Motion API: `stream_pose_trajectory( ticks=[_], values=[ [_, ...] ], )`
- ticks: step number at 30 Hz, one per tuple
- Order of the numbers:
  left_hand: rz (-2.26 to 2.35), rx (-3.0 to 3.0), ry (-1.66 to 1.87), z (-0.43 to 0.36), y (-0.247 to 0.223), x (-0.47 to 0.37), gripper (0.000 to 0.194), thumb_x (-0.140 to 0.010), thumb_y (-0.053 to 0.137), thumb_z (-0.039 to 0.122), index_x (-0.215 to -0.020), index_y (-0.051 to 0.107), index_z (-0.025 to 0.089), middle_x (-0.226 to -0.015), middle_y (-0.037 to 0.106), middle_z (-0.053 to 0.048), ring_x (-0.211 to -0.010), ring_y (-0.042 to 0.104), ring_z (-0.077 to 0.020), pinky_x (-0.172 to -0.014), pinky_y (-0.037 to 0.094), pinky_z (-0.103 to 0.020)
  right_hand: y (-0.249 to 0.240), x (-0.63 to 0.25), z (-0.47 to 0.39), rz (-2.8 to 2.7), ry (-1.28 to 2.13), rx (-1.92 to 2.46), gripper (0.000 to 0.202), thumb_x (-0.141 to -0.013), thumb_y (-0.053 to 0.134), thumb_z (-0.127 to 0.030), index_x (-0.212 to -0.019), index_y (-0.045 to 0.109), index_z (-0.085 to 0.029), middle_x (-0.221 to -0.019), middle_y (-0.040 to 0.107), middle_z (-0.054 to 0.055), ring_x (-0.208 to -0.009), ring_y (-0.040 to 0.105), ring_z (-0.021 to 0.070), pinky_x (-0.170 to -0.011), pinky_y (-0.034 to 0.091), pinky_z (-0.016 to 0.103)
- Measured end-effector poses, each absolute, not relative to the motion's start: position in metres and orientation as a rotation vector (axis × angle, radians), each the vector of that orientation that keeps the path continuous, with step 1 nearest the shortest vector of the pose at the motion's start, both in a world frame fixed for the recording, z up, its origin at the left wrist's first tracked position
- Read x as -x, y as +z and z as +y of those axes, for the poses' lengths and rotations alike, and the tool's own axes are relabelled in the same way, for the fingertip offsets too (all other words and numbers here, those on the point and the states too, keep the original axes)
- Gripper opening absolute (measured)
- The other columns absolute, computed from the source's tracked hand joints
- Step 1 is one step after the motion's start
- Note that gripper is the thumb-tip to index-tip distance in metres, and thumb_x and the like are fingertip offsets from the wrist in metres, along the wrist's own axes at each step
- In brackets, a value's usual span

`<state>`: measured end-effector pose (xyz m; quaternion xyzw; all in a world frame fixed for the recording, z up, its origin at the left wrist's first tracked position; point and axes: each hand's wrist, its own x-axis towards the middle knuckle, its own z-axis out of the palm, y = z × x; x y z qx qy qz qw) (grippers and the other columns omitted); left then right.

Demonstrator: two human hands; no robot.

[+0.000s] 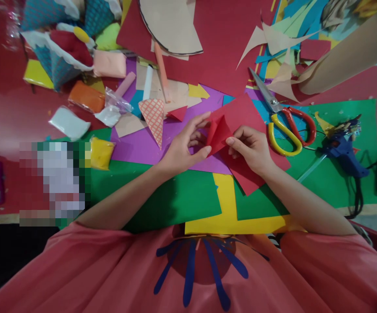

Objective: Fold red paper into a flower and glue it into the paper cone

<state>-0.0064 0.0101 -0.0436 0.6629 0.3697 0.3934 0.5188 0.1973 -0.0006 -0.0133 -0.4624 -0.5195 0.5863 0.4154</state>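
Observation:
A small folded red paper piece (219,134) is held between my two hands, above a larger red sheet (252,171). My left hand (188,143) grips its left side between thumb and fingers. On its right edge, my right hand (249,145) pinches it with thumb and fingertips. Left of my left hand lies a small paper cone (153,117) with a red lattice pattern, on a purple sheet (133,150). Scissors (275,104) with yellow and red handles rest just beyond my right hand, blades partly apart.
A blue glue gun (346,154) lies at the right on a green sheet (367,126). Clay packets (87,96) and blue patterned cones (53,56) crowd the upper left. A beige paper roll (341,54) and scraps occupy the upper right.

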Motion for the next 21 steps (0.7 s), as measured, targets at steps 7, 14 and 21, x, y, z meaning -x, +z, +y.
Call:
stream_pose_trajectory(
  ticks=[7,14,21],
  values=[
    [0.848,-1.236,1.107,0.024,-0.050,0.005,0.052,-0.075,0.071,0.046,-0.120,0.058,0.025,-0.113,0.069,-0.004,-0.108,0.067,-0.0211,-0.091,0.057,-0.036,-0.011,-0.197,0.001,-1.329,1.529,1.178,0.047,-0.072,0.074,-0.058,-0.063,0.047,-0.020,-0.051,0.055,-0.006,-0.042,0.048,0.0054,-0.043,0.038,0.020],
    [1.108,-1.195,1.084,0.017,-0.046,0.003,0.039,-0.069,0.079,0.047,-0.091,0.066,0.017,-0.092,0.072,-0.004,-0.086,0.070,-0.0191,-0.084,0.058,-0.038,-0.011,-0.201,0.000,-1.433,1.489,1.248,0.046,-0.077,0.071,-0.053,-0.061,0.042,-0.021,-0.052,0.052,-0.005,-0.045,0.047,0.0065,-0.044,0.035,0.021],
    [1.063,-1.277,0.895,0.013,-0.029,0.001,0.046,-0.066,0.081,0.050,-0.094,0.072,0.014,-0.095,0.076,-0.007,-0.090,0.072,-0.0226,-0.081,0.061,-0.037,-0.016,-0.201,0.001,-1.470,1.425,1.215,0.039,-0.076,0.073,-0.055,-0.081,0.056,-0.020,-0.075,0.064,-0.001,-0.070,0.061,0.0130,-0.061,0.048,0.025]
  ],
)
